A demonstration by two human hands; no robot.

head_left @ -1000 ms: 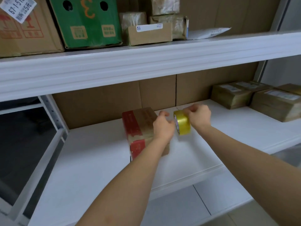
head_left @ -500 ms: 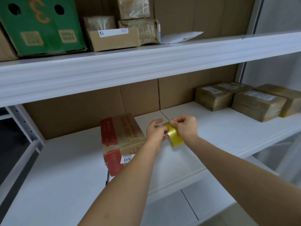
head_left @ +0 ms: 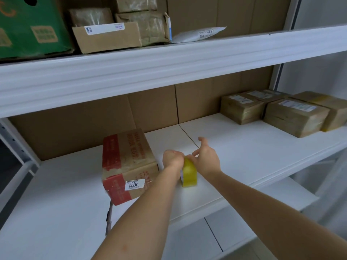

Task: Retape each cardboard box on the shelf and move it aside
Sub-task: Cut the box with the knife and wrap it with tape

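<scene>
Head view – both hands meet on the yellow tape roll (head_left: 190, 174): left hand (head_left: 173, 158) fisted around it, right hand (head_left: 206, 158) pinching its top, just right of the red-and-brown cardboard box (head_left: 127, 166) on the white shelf (head_left: 253, 156)

Green carton (head_left: 32, 29), upper shelf, cut off by frame's top and left edges; its print only partly seen. Tape roll (head_left: 189, 174): top hidden behind both hands, free end not discernible. Red-and-brown box (head_left: 129, 164): right face blocked by left forearm; printed text too blurred to read. Far-right parcel (head_left: 336, 109) clipped at frame edge; labels illegible.
</scene>
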